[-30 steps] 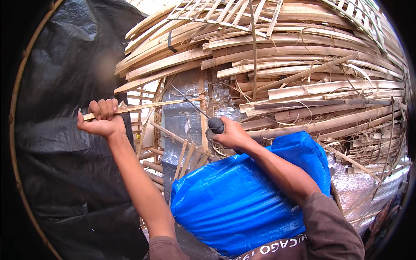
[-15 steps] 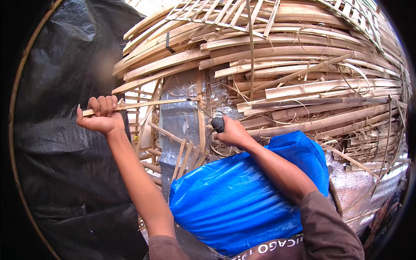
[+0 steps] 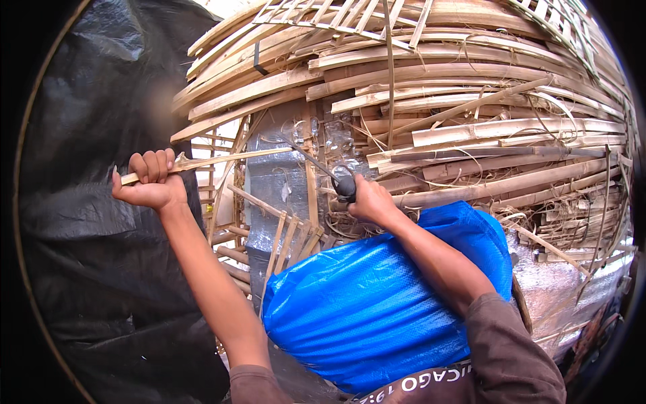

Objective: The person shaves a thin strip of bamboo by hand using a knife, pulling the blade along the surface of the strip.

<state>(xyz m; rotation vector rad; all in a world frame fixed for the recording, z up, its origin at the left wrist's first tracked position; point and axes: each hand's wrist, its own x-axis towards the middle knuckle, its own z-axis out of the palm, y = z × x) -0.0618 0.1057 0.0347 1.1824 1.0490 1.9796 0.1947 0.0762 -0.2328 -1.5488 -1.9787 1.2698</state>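
My left hand [image 3: 149, 176] is closed in a fist around a thin bamboo strip [image 3: 232, 157], out at the left in front of the black sheet. The strip points to the right and narrows toward its free end. My right hand [image 3: 372, 202] grips the black handle of a knife [image 3: 345, 188] near the middle. Its thin dark blade slants up and left, and its tip lies close to the strip's free end; whether they touch I cannot tell. A blue tarp [image 3: 370, 303] covers my lap beneath the right forearm.
Long split bamboo slats [image 3: 471, 77] lie stacked across the far side and right. Woven bamboo lattice [image 3: 336, 19] rests on top. Black plastic sheeting [image 3: 101, 269] hangs at the left. A small slatted frame [image 3: 288, 242] stands left of the tarp, and silvery sheeting [image 3: 272, 182] lies beyond it.
My right hand and the knife have shifted slightly to the right. My left hand has drawn a little to the left with the bamboo strip.
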